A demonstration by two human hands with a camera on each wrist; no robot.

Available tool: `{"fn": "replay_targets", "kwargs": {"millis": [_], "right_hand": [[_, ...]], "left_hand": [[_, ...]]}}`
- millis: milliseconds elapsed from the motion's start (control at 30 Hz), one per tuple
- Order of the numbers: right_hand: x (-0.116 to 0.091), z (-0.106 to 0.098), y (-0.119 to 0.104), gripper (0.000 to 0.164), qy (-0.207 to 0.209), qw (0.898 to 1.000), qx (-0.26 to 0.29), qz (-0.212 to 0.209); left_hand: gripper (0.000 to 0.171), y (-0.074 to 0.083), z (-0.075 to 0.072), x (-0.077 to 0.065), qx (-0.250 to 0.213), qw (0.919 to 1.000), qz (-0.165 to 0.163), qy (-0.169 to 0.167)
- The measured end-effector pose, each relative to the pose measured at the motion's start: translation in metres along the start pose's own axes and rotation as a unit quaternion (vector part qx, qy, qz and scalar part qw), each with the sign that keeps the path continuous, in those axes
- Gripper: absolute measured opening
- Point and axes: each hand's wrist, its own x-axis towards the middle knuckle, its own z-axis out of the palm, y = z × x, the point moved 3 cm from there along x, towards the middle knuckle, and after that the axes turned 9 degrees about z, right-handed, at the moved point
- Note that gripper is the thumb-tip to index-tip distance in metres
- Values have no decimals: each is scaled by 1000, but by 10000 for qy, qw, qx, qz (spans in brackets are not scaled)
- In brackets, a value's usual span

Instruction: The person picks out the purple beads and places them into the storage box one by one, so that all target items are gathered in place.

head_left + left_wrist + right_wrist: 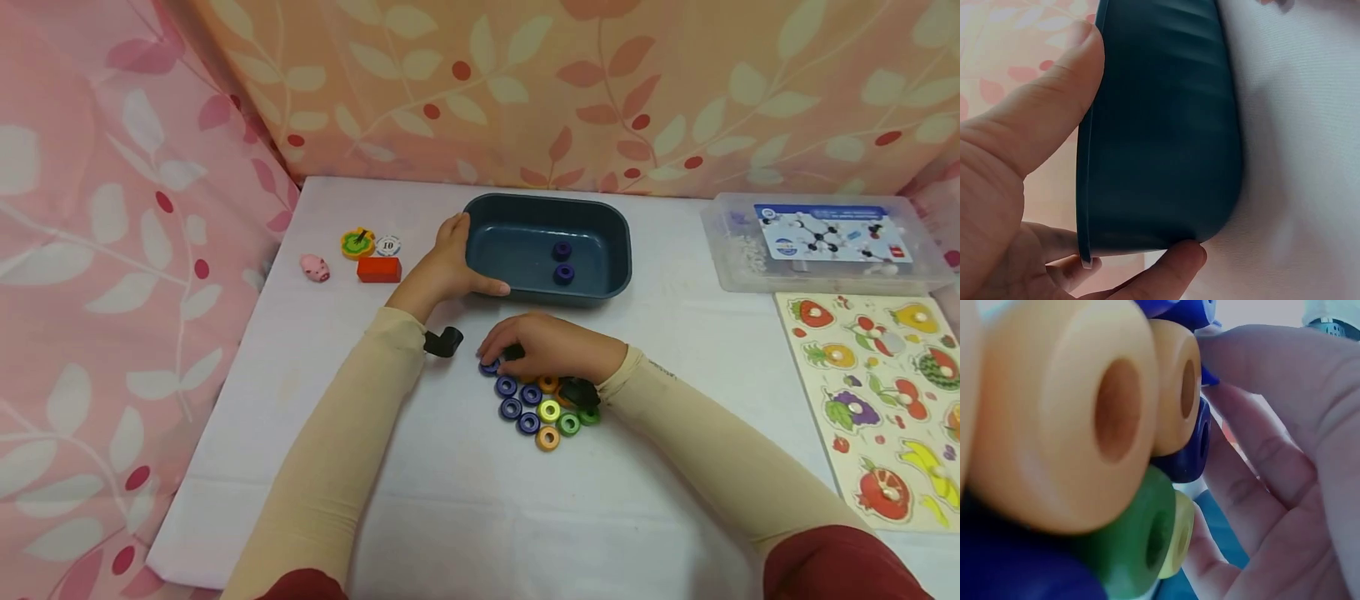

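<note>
My left hand point(450, 268) grips the left end of a dark teal plastic tub point(525, 293), its thumb at the front rim. In the left wrist view, the fingers point(1169, 272) bend around the tub's end wall. Two purple ring beads point(563, 273) lie inside the tub. In front of it, my right hand point(551, 343) pinches a blue ring bead point(489, 367) at the left edge of a cluster. Several blue, yellow point(549, 411), green point(569, 424) and orange point(547, 438) ring beads lie there on the cloth; the hand hides some of them.
To the left lie a pink toy pig point(315, 267), a red block point(378, 269), a green-and-orange tree piece point(357, 242) and a white round token point(388, 245). A clear plastic case point(825, 275) and a fruit puzzle board point(862, 367) occupy the right side. Patterned curtains surround the table.
</note>
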Motion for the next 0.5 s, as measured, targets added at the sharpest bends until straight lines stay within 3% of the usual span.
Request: {"fn": "replay_targets", "kwargs": {"millis": [333, 500], "right_hand": [[3, 0, 1, 22, 178, 9998, -76, -69], [-5, -10, -5, 20, 434, 9990, -95, -95]], "left_hand": [[137, -2, 0, 0, 35, 10000, -54, -3], [137, -1, 0, 0, -9, 10000, -43, -44]]}}
